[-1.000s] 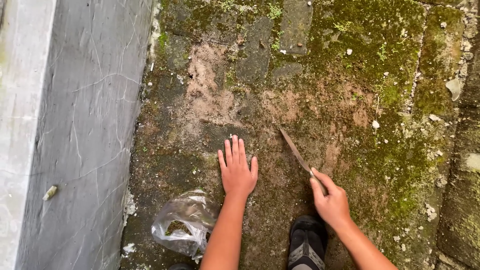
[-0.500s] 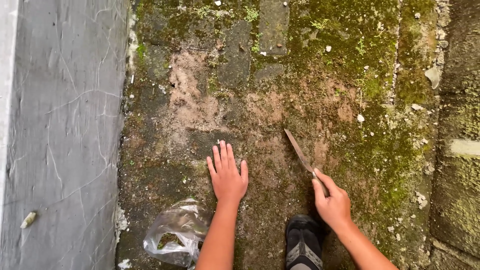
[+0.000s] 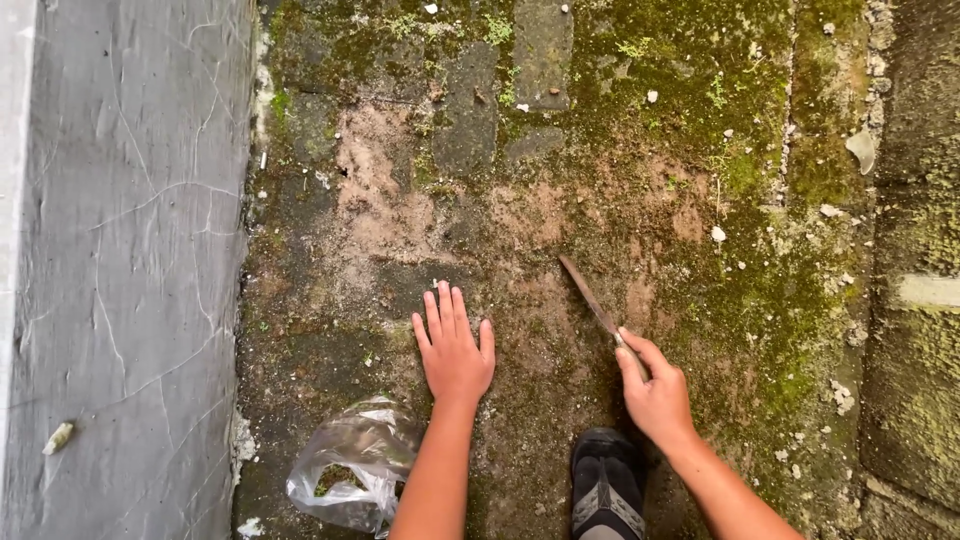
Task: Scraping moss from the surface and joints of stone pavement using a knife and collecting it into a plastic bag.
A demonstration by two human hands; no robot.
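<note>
My left hand (image 3: 454, 346) lies flat on the mossy paved ground (image 3: 640, 130), fingers spread and pointing away from me, holding nothing. My right hand (image 3: 655, 395) grips the handle of a thin rusty knife (image 3: 589, 297). Its blade slants up and to the left, with the tip resting on a bare brown patch of the ground. The two hands are about a hand's width apart.
A crumpled clear plastic bag (image 3: 350, 465) with green bits inside lies left of my left forearm. A black sandalled foot (image 3: 606, 485) sits between my arms. A cracked grey concrete wall (image 3: 120, 260) runs down the left side. Small white stones dot the moss at right.
The view has shifted slightly, so the hands sit a little lower and more central. The left hand stays flat on the ground; the right hand keeps the knife at nearly the same slant.
</note>
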